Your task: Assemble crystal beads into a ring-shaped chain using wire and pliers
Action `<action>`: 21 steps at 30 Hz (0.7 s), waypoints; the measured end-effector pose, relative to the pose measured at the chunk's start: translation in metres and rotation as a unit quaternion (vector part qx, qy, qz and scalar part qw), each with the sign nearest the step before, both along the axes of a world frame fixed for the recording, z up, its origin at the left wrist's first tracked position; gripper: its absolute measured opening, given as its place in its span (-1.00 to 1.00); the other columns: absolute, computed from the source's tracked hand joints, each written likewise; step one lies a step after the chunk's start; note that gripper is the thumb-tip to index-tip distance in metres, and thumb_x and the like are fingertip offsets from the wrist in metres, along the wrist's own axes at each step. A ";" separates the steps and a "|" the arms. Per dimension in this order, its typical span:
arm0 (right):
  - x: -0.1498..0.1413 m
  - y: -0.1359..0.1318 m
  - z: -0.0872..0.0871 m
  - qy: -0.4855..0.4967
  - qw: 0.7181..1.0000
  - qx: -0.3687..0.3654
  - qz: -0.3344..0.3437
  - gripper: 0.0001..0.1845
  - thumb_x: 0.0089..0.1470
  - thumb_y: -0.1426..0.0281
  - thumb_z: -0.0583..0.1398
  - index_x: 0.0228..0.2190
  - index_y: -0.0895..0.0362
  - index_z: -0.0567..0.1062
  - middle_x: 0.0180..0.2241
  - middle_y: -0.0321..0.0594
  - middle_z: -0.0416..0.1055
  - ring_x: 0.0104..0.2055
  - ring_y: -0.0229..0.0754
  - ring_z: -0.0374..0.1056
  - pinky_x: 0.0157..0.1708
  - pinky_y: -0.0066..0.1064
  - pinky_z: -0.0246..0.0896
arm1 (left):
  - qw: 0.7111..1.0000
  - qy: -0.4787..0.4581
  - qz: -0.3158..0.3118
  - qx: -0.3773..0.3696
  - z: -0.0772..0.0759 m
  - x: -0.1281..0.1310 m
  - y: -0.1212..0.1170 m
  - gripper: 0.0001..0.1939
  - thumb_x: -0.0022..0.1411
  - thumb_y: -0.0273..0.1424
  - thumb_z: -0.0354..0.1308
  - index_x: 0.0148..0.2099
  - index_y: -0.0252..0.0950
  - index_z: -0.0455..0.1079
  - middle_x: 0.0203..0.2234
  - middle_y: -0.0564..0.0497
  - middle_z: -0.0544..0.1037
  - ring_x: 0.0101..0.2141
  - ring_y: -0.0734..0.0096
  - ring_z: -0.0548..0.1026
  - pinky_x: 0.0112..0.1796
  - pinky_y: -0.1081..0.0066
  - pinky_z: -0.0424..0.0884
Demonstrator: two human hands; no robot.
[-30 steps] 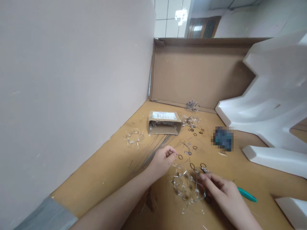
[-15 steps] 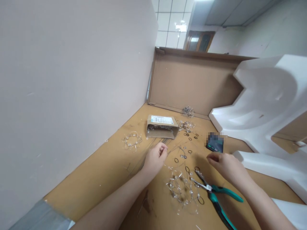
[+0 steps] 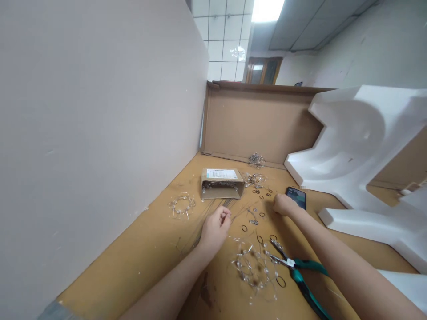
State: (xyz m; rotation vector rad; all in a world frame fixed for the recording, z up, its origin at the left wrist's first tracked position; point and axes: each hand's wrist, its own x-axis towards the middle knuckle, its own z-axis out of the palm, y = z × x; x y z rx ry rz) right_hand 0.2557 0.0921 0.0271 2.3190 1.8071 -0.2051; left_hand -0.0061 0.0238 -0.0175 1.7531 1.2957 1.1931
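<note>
Past L hand (image 3: 215, 227) — brn tbl (image 3: 133, 262), tiles (image 3: 216, 50)

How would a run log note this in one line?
left hand: near wires | right hand: near phone | pliers: lying open | box: open

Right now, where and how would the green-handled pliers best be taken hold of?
Probably around both green handles, with the right hand coming from the near right: the pliers lie open on the table, handles splayed that way, while the tips point away, beside the beaded wire loops.
</note>
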 end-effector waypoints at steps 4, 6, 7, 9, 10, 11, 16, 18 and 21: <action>-0.001 0.008 0.000 0.020 0.999 -0.050 -0.011 -0.63 0.11 0.31 0.15 -0.06 0.19 0.35 -0.05 -0.08 0.32 -0.13 -0.12 0.34 -0.18 -0.18 0.29 | 1.000 -0.015 -0.015 -0.012 -0.001 0.001 -0.001 -0.87 0.15 -0.35 -0.05 -0.34 -0.25 0.29 -0.64 0.16 0.28 -0.63 0.55 0.20 -0.58 0.55 0.08; 0.001 0.009 0.000 0.032 0.997 -0.074 -0.015 -0.63 0.11 0.31 0.15 -0.06 0.19 0.35 -0.06 -0.09 0.33 -0.13 -0.12 0.34 -0.19 -0.18 0.29 | 0.999 -0.022 -0.023 -0.018 0.000 0.002 -0.002 -0.87 0.14 -0.35 -0.05 -0.34 -0.25 0.29 -0.64 0.17 0.27 -0.63 0.55 0.19 -0.59 0.55 0.08; 0.002 0.009 0.000 0.038 0.996 -0.083 -0.017 -0.63 0.10 0.31 0.15 -0.06 0.20 0.35 -0.06 -0.08 0.33 -0.13 -0.12 0.34 -0.19 -0.18 0.29 | 0.999 -0.023 -0.025 -0.019 0.000 0.002 -0.003 -0.87 0.14 -0.35 -0.05 -0.35 -0.25 0.29 -0.65 0.17 0.27 -0.63 0.54 0.19 -0.59 0.55 0.08; 0.005 0.007 0.001 0.049 0.994 -0.096 -0.018 -0.62 0.10 0.31 0.15 -0.06 0.21 0.35 -0.06 -0.08 0.33 -0.14 -0.12 0.34 -0.19 -0.18 0.29 | 0.999 -0.021 -0.026 -0.019 0.001 0.003 -0.003 -0.87 0.13 -0.36 -0.05 -0.36 -0.26 0.30 -0.64 0.16 0.27 -0.63 0.54 0.20 -0.58 0.55 0.09; 0.006 0.005 0.001 0.052 0.994 -0.098 -0.017 -0.62 0.10 0.31 0.16 -0.06 0.21 0.35 -0.06 -0.07 0.33 -0.14 -0.12 0.34 -0.19 -0.18 0.29 | 0.999 -0.021 -0.026 -0.018 0.001 0.004 -0.004 -0.87 0.13 -0.37 -0.05 -0.36 -0.26 0.30 -0.63 0.15 0.28 -0.63 0.54 0.20 -0.58 0.55 0.09; 0.008 0.003 0.002 0.056 0.994 -0.098 -0.016 -0.62 0.10 0.31 0.16 -0.06 0.22 0.35 -0.06 -0.07 0.33 -0.14 -0.12 0.34 -0.19 -0.18 0.29 | 0.999 -0.021 -0.028 -0.017 0.002 0.004 -0.004 -0.87 0.12 -0.37 -0.05 -0.37 -0.27 0.29 -0.63 0.15 0.29 -0.62 0.54 0.21 -0.57 0.55 0.10; 0.016 -0.009 0.010 0.071 0.994 -0.078 -0.005 -0.63 0.10 0.30 0.15 -0.06 0.18 0.36 -0.04 -0.11 0.32 -0.13 -0.11 0.33 -0.20 -0.18 0.30 | 0.998 -0.032 -0.047 -0.011 0.002 0.006 -0.005 -0.88 0.11 -0.37 -0.03 -0.36 -0.28 0.29 -0.61 0.14 0.29 -0.60 0.54 0.21 -0.56 0.55 0.10; 0.019 -0.014 0.013 0.074 0.995 -0.069 0.000 -0.65 0.11 0.30 0.14 -0.06 0.15 0.36 -0.04 -0.14 0.32 -0.13 -0.11 0.33 -0.20 -0.18 0.30 | 0.998 -0.032 -0.055 -0.012 0.004 0.007 -0.007 -0.87 0.12 -0.36 -0.03 -0.35 -0.29 0.29 -0.61 0.14 0.28 -0.61 0.55 0.20 -0.57 0.55 0.09; 0.019 -0.018 0.012 0.072 0.996 -0.060 0.007 -0.64 0.11 0.30 0.14 -0.06 0.16 0.35 -0.04 -0.13 0.32 -0.13 -0.12 0.33 -0.20 -0.18 0.30 | 0.997 -0.035 -0.062 -0.011 0.008 0.009 -0.009 -0.87 0.11 -0.35 -0.02 -0.36 -0.29 0.29 -0.60 0.14 0.28 -0.60 0.55 0.21 -0.56 0.56 0.11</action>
